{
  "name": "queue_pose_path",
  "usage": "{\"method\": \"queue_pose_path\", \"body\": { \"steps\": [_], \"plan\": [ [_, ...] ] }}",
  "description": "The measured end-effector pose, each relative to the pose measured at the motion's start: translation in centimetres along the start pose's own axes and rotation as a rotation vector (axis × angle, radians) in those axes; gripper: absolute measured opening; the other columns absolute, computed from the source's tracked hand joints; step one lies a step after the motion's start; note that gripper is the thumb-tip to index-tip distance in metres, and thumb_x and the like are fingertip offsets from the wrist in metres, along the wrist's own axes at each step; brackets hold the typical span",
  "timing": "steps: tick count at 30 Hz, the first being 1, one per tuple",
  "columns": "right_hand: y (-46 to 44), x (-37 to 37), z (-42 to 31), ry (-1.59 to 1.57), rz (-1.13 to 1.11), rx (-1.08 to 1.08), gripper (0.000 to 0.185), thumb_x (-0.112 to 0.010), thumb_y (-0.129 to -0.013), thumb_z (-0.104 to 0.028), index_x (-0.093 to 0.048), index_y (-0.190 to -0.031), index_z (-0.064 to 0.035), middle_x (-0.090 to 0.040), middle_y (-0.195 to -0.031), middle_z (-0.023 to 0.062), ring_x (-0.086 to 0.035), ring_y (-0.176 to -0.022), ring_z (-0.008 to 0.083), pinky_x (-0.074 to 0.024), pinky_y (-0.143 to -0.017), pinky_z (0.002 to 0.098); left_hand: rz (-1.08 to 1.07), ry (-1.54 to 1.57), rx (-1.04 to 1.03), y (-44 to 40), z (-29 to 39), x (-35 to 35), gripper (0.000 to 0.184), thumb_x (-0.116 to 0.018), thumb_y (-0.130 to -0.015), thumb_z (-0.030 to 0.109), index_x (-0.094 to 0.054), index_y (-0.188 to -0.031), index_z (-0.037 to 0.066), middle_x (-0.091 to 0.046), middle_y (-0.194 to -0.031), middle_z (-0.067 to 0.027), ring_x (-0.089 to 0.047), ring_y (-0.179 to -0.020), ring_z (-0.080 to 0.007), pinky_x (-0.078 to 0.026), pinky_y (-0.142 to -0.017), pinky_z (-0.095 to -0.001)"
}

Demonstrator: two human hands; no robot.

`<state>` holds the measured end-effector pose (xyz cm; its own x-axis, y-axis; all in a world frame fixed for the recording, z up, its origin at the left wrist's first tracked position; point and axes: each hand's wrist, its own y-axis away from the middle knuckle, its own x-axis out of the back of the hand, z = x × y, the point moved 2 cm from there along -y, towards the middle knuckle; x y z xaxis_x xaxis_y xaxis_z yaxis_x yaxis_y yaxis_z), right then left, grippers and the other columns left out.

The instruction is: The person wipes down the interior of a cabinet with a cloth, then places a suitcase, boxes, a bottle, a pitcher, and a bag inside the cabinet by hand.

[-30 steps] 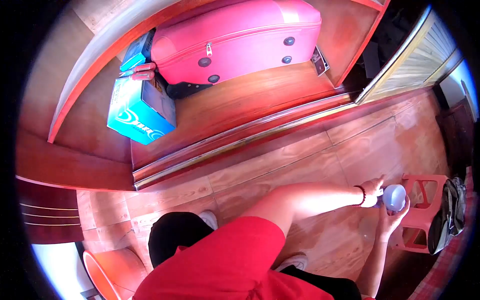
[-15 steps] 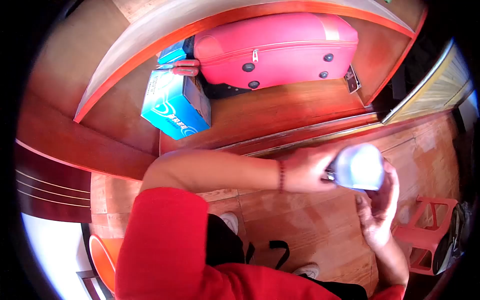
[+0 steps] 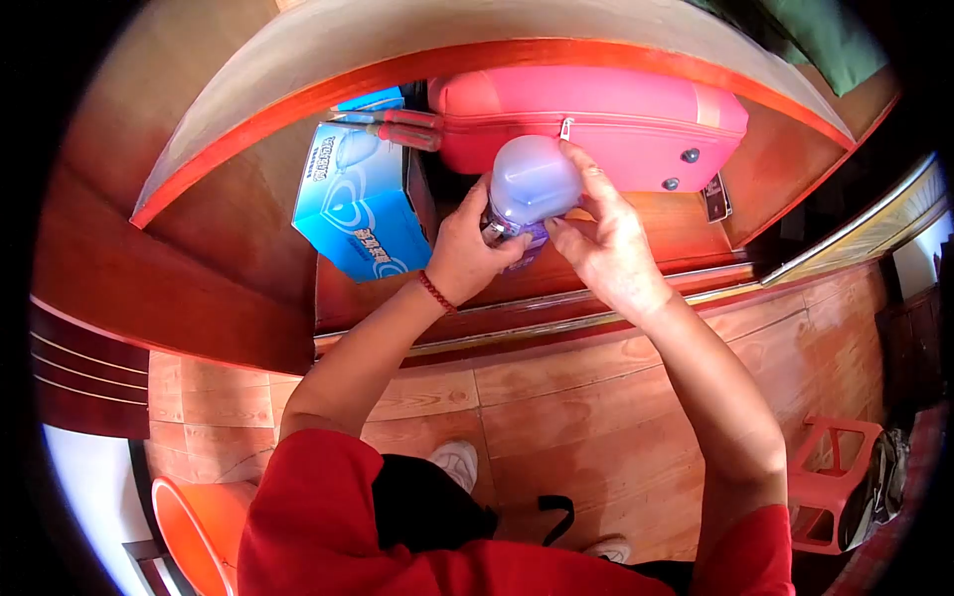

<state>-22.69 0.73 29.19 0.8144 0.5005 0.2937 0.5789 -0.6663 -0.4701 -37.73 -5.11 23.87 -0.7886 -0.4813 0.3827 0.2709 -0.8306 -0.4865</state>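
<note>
A translucent purple, rounded container [image 3: 537, 179] with a darker purple lower part is held up in front of the cabinet shelf. My left hand [image 3: 469, 243], with a red bead bracelet at the wrist, is closed round its lower left side. On the right side, my right hand [image 3: 608, 233] grips it with bent fingers near the top and the thumb lower down. Behind the container lies a pink suitcase [image 3: 616, 99] on the shelf. A blue box [image 3: 363, 214] stands to the left of my left hand, with red-handled tools [image 3: 407, 129] on top.
The wooden cabinet's curved edge [image 3: 477, 50] arches over the shelf. A pink stool [image 3: 845, 462] with a dark bag stands at the lower right. An orange bucket [image 3: 204, 526] is at the lower left. A slatted panel [image 3: 865, 233] leans out on the right.
Both hands have moved up and left with the container, from beside the stool to in front of the shelf. The view has shifted, and both forearms now reach forward.
</note>
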Motion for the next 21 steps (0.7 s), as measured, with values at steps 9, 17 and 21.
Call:
{"method": "queue_pose_path", "body": {
  "steps": [9,17,21],
  "plan": [
    [-3.4,-1.9,1.9,-0.041,0.031,-0.057,0.061,-0.058,-0.070,0.003,-0.039,-0.126,-0.0061,-0.058,-0.089,0.0121,-0.054,-0.076,0.0161,-0.0451,-0.072,0.0287,0.058,0.095,0.025,-2.7,-2.6,1.0,0.061,-0.068,-0.069,0.014,-0.041,-0.122,0.000,-0.058,-0.102,-0.0149,-0.058,-0.090,-0.0179,-0.049,-0.074,-0.0291],
    [-1.5,-1.9,2.2,0.239,0.172,0.118,0.063,-0.057,-0.070,0.001,-0.033,-0.128,0.0011,-0.049,-0.115,0.0243,-0.050,-0.108,0.0323,-0.0414,-0.091,0.0338,0.013,0.011,-0.002,-2.5,-3.3,1.3,0.043,-0.063,-0.076,0.011,-0.050,-0.115,0.000,-0.057,-0.106,-0.0100,-0.052,-0.093,-0.0162,-0.044,-0.079,-0.0286],
    [4.2,-0.1,1.7,0.404,0.114,0.150,0.042,-0.057,-0.062,-0.003,-0.048,-0.102,0.0051,-0.052,-0.092,0.0233,-0.050,-0.092,0.0392,-0.0442,-0.078,0.0412,-0.037,0.051,0.182,-0.5,-3.4,1.1,0.044,-0.061,-0.082,0.018,-0.045,-0.116,-0.004,-0.056,-0.103,-0.0107,-0.053,-0.090,-0.0162,-0.044,-0.076,-0.0270]
  ]
}}
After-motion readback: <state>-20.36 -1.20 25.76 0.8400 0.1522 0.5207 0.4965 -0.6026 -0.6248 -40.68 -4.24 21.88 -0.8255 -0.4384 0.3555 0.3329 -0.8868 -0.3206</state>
